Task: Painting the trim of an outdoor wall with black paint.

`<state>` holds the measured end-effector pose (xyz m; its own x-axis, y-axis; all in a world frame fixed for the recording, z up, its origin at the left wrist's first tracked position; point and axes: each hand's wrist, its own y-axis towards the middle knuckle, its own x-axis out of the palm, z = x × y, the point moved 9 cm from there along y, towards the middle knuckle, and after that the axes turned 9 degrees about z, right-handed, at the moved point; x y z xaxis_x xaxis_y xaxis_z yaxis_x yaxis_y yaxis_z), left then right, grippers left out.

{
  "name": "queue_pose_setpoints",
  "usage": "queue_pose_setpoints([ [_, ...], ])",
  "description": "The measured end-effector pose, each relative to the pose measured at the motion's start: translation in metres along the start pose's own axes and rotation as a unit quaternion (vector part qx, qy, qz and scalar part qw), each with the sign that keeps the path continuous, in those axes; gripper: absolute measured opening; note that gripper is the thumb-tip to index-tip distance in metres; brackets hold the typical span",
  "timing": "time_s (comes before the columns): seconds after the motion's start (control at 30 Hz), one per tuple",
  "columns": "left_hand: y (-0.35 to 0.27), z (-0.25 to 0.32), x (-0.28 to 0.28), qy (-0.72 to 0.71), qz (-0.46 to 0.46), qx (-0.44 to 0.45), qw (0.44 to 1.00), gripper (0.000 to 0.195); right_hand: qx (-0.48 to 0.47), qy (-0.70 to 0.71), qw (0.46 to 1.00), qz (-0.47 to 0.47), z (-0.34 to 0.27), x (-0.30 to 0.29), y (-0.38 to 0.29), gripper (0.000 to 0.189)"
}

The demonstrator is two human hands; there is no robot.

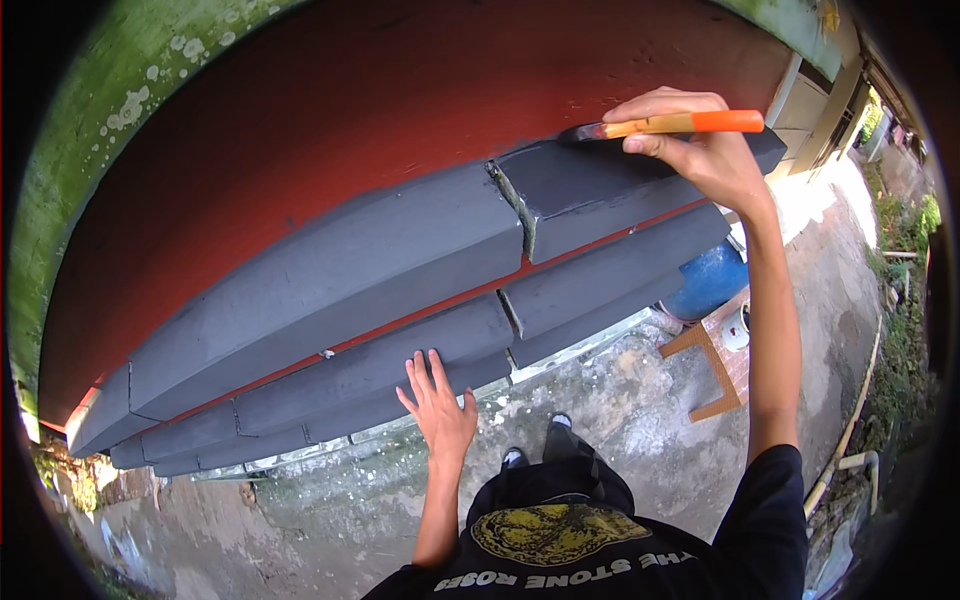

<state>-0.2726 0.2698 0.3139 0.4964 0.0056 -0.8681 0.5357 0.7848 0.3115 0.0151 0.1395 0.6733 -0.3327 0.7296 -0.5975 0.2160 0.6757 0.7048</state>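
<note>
My right hand (694,146) grips a paintbrush (660,124) with a wooden handle that ends in orange. The brush's dark, paint-covered bristles touch the upper face of a grey ledge block (585,172), close to where it meets the red wall (450,97). That block's top looks darker than the longer grey ledge block (330,232) on the left, and a rough gap parts the two. Lower down, my left hand (442,412) rests with fingers spread on the lower grey ledge (382,341) and holds nothing. A thin red strip runs between the upper and lower ledges.
Under the ledge at the right stand a blue drum (709,281) and a small stool or table (716,360) bearing a white paint container (735,328). My feet are on the stained concrete floor (337,510). Pipes (859,461) and plants edge the far right.
</note>
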Motion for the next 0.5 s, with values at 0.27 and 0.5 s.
queue_pose_setpoints([
  [0.27,0.000,0.002,-0.001,-0.004,0.004,0.005,1.000,0.095,0.131,-0.148,0.978,0.073,0.062,-0.059,-0.023,0.023],
  [0.5,0.000,0.002,0.002,-0.005,0.007,-0.001,1.000,0.096,-0.091,-0.237,0.966,0.057,-0.012,0.012,-0.012,0.015],
])
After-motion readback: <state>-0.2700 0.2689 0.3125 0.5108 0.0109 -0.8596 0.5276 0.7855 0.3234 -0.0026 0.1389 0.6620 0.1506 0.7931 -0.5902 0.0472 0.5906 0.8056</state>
